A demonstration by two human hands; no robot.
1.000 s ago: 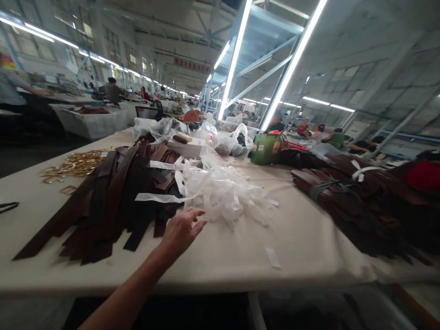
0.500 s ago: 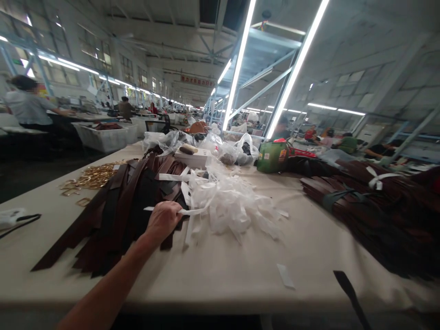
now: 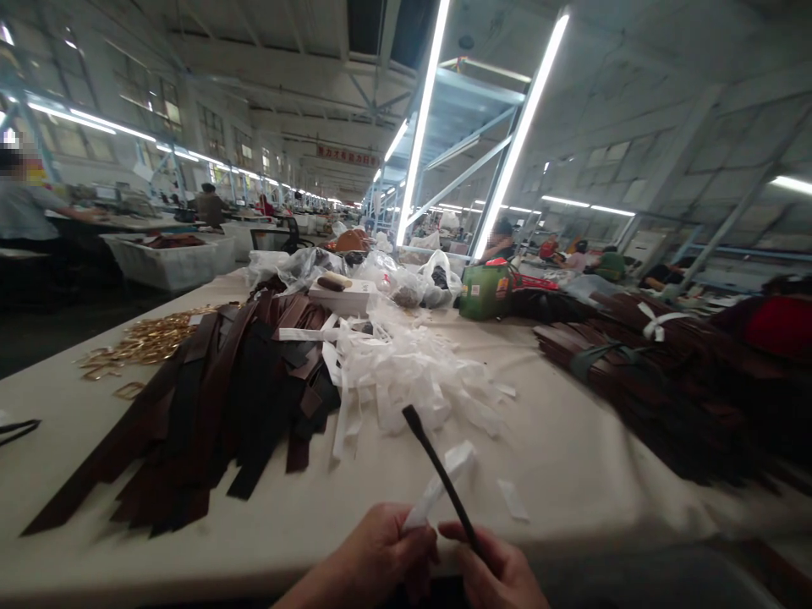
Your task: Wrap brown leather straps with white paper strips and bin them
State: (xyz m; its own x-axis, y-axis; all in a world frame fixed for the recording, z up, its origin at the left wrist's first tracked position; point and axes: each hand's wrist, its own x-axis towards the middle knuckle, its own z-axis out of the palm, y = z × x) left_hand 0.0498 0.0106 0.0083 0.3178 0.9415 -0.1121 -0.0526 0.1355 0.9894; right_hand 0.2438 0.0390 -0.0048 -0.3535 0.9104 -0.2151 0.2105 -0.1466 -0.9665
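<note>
Both hands sit at six o'clock, over the near edge of the desk (image 3: pixel 571 440). The right hand (image 3: pixel 498 571) pinches the lower end of a thin dark strap (image 3: pixel 437 472), whose long axis slants up and away toward eleven o'clock. The left hand (image 3: pixel 374 558) grips a white strip (image 3: pixel 462 457) that crosses the strap toward one o'clock. The strap looks narrow, stiff and matte. A pile of brown straps (image 3: pixel 222 397) lies at ten o'clock.

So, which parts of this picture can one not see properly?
All head view:
- left hand, right hand: cut off by the bottom edge.
- dark strap: lower end hidden in the right hand.
- white strip: lower end hidden in the left hand.
- green container: label too small to read.
- red banner: writing blurred.
</note>
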